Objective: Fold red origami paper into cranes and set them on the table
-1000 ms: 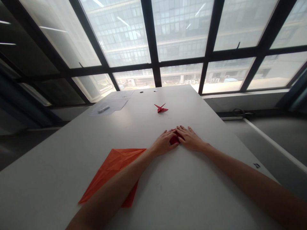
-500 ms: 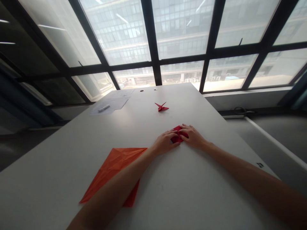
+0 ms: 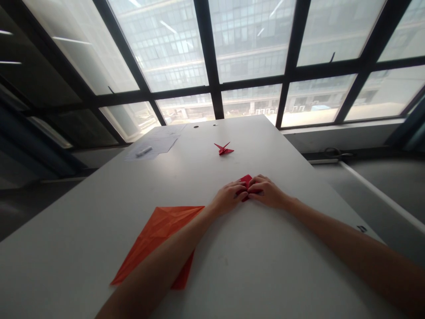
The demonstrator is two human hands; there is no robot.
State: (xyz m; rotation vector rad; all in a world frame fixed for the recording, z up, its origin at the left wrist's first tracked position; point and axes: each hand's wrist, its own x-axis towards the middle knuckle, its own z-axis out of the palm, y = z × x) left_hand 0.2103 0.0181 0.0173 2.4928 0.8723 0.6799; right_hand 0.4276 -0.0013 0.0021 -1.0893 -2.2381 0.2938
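A small piece of folded red paper [image 3: 246,179] lies on the white table [image 3: 265,257], mostly covered by my fingers. My left hand [image 3: 229,196] grips its left side, thumb and fingers closed on it. From the right, my right hand [image 3: 265,191] pinches the other side, its fingertips nearly meeting those of the left. Beneath my left forearm is a larger sheet of creased orange paper [image 3: 152,235], partly hidden by the arm. Farther back stands a folded red paper crane [image 3: 225,149], touched by neither hand.
White printed sheets [image 3: 166,141] lie at the table's far left, with a whitish marker-like stick [image 3: 144,151] on top. Large dark-framed windows [image 3: 215,84] rise behind the table. A small dark mark [image 3: 361,228] sits near the right edge.
Both thumbs have come closer together at the near edge of the red paper, and my right fingers have curled in more. Less of the paper shows now.
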